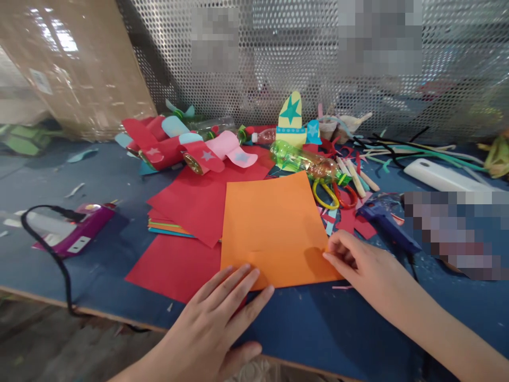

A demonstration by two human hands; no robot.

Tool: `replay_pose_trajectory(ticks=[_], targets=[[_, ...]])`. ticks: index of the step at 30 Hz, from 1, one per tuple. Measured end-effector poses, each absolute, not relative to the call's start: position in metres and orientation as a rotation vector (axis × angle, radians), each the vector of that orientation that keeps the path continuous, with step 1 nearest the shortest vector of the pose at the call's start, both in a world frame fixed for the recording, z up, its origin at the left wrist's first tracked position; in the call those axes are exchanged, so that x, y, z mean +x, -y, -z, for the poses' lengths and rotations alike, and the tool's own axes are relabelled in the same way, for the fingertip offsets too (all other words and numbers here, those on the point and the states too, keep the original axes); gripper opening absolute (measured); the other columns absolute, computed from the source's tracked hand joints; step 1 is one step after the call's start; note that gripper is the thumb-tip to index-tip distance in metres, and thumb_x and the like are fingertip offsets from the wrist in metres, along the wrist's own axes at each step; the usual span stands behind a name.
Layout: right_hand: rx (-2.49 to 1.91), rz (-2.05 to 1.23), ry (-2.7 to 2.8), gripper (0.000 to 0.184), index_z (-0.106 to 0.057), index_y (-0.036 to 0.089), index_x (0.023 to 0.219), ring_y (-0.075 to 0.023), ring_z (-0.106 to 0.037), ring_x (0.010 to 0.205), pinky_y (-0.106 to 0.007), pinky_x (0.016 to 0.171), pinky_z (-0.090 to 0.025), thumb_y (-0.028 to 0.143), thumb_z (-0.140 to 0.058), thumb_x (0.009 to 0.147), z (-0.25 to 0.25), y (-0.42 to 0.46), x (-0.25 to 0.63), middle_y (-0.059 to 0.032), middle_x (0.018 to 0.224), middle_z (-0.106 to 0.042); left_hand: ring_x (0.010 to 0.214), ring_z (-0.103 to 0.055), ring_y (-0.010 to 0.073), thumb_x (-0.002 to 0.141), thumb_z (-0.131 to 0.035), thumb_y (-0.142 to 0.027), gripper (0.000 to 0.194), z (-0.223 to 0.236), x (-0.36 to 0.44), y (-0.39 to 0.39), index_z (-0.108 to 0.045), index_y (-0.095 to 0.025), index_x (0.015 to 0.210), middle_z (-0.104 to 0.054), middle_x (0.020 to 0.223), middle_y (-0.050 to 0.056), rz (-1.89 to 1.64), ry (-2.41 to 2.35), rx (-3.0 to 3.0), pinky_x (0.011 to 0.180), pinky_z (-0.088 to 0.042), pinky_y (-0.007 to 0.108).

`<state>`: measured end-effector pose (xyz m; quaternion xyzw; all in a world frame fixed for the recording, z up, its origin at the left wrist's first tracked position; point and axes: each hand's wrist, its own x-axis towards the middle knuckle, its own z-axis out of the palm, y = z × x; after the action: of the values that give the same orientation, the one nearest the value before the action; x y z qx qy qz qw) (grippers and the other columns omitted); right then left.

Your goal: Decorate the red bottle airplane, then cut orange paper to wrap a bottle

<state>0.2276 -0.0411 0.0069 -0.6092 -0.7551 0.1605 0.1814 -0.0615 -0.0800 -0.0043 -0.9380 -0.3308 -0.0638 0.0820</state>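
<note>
An orange sheet of paper (274,223) lies on the blue table, overlapping several red sheets (175,265). My left hand (222,318) rests with fingers spread on the orange sheet's lower left edge. At the lower right edge, my right hand (353,260) pinches the same sheet between thumb and forefinger. Under the red sheets, the edges of a coloured paper stack (170,229) show. Just beyond the orange sheet are scissors with yellow and red handles (328,196), their blades hidden.
Paper planes (207,154) and a green plastic bottle (306,162) stand behind the sheets. A purple power strip (83,233) with a black cord lies left. On the right are a blue glue gun (387,223), a white device (441,175) and paper scraps. A perforated metal panel (278,48) closes the back.
</note>
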Motion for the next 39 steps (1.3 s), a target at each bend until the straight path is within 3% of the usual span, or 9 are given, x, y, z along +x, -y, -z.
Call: replay_pose_trajectory(ticks=[16, 29, 39], targets=[[-1.695, -0.397, 2.185, 0.013, -0.049, 0.024, 0.078, -0.0161, -0.065, 0.057, -0.025, 0.051, -0.047, 0.032, -0.044, 0.088, 0.0016, 0.0407, 0.2321, 0.0005, 0.067, -0.065, 0.135, -0.03, 0.0267, 0.09, -0.041, -0.053, 0.067, 0.003, -0.063, 0.0779, -0.024, -0.02, 0.145, -0.035, 0.148, 0.007, 0.119, 0.975, -2.902, 0.108, -0.034, 0.044], [-1.628, -0.187, 2.242, 0.024, -0.048, 0.023, 0.078, -0.0157, -0.062, 0.05, -0.026, 0.046, -0.043, 0.033, -0.032, 0.093, 0.0026, 0.0413, 0.2282, -0.001, 0.066, -0.062, 0.135, -0.03, 0.0254, 0.089, -0.046, -0.048, 0.066, 0.0025, -0.0626, 0.078, -0.023, -0.023, 0.146, -0.034, 0.147, 0.005, 0.138, 0.996, -2.886, 0.107, -0.035, 0.044], [-1.691, -0.287, 2.237, 0.015, -0.043, 0.023, 0.078, -0.0155, -0.063, 0.057, -0.025, 0.051, -0.045, 0.027, -0.038, 0.091, -0.0017, 0.0399, 0.2267, -0.0008, 0.068, -0.061, 0.132, -0.033, 0.025, 0.089, -0.047, -0.04, 0.06, 0.0032, -0.0592, 0.0793, -0.03, -0.022, 0.143, -0.037, 0.147, 0.001, 0.203, 1.015, -2.878, 0.109, -0.031, 0.043]])
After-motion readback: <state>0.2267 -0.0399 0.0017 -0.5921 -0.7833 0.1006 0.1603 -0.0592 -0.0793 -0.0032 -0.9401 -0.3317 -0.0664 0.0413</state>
